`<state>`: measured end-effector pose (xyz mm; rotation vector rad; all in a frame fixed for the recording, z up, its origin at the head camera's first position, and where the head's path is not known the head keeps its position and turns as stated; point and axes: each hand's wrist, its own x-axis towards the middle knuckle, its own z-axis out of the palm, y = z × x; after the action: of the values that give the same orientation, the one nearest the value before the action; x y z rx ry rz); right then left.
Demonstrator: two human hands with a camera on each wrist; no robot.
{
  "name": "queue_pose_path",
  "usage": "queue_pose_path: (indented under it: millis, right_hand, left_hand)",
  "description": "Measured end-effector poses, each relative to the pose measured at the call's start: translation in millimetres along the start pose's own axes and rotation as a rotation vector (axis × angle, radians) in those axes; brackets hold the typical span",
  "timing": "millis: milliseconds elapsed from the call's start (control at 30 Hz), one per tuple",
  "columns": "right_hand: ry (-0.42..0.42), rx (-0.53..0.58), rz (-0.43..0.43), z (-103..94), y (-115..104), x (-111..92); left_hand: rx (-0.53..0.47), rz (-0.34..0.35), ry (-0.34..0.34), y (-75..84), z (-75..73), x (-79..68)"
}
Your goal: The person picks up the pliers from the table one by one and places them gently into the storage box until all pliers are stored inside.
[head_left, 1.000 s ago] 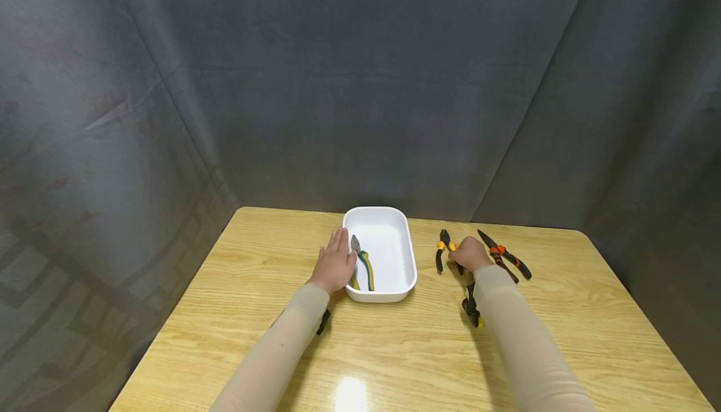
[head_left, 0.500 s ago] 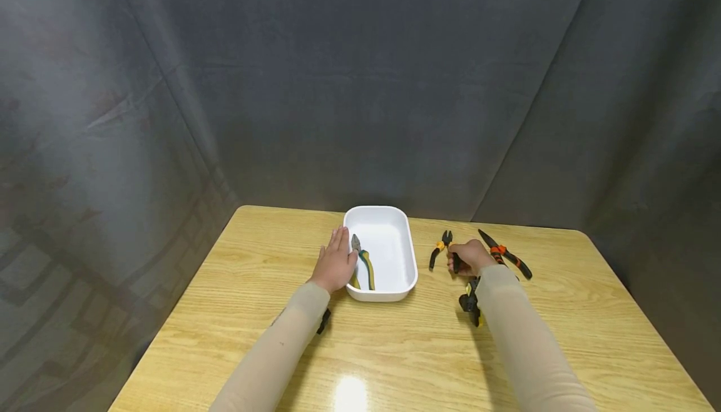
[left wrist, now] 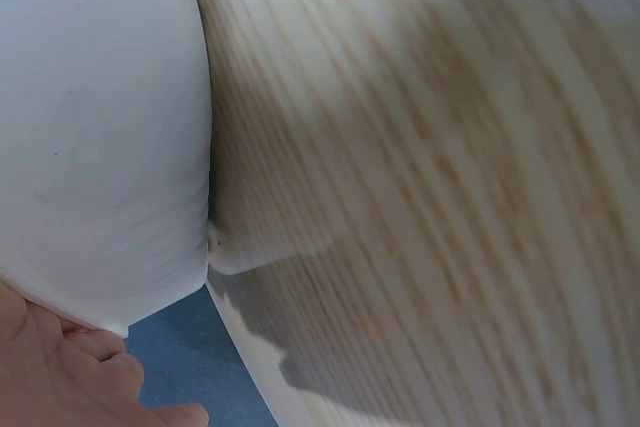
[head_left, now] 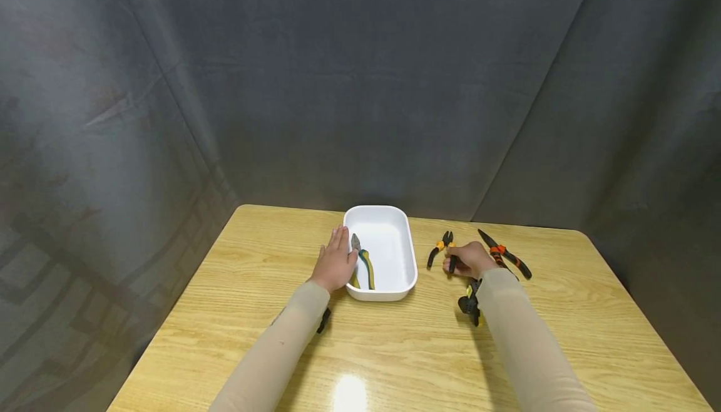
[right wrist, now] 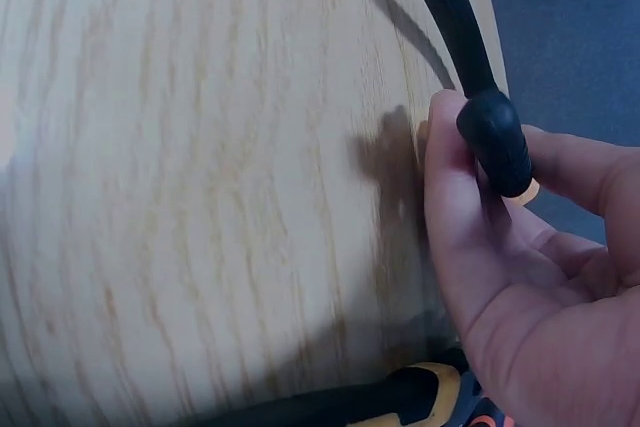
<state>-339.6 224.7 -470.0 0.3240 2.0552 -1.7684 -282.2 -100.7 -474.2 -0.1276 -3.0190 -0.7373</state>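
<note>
My left hand [head_left: 333, 263] lies on the left rim of a white rectangular tray [head_left: 380, 295], its fingers straight. In the left wrist view, that hand [left wrist: 70, 372] shows at the tray's edge. Inside the tray, along its left side, are pliers [head_left: 366, 263] with green-and-yellow handles, partly hidden by the hand. My right hand [head_left: 470, 258] pinches one handle of black-and-orange pliers [head_left: 432, 257] that have a short dark head. Up close, the right hand [right wrist: 500, 257] has thumb and fingers on the black-handled pliers [right wrist: 462, 37], whose shadow falls apart from them on the wood.
Long-nosed pliers [head_left: 509, 260] with black-and-orange handles lie just right of the right hand, partly covered by it. The wooden table [head_left: 383, 355] has its far edge behind the tray, against a grey curtain [head_left: 360, 86].
My right hand has closed on the black-and-orange pliers and drawn slightly left, and the pliers have turned, with their handles swung leftward. The left hand and tray stay in place.
</note>
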Motion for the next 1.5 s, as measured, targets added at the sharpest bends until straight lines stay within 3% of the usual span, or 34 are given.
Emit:
queue_pose_path:
  millis: [767,1500]
  right_hand:
    - [0.046,0.079,-0.011,6.2,2.4,-3.6]
    - [0.042,0.061,-0.006,6.4,-2.7,-9.2]
  left_hand:
    - [0.006,0.005,0.008,-0.6,1.7,0.2]
    - [0.001,0.011,0.011,2.6,-2.1,-2.8]
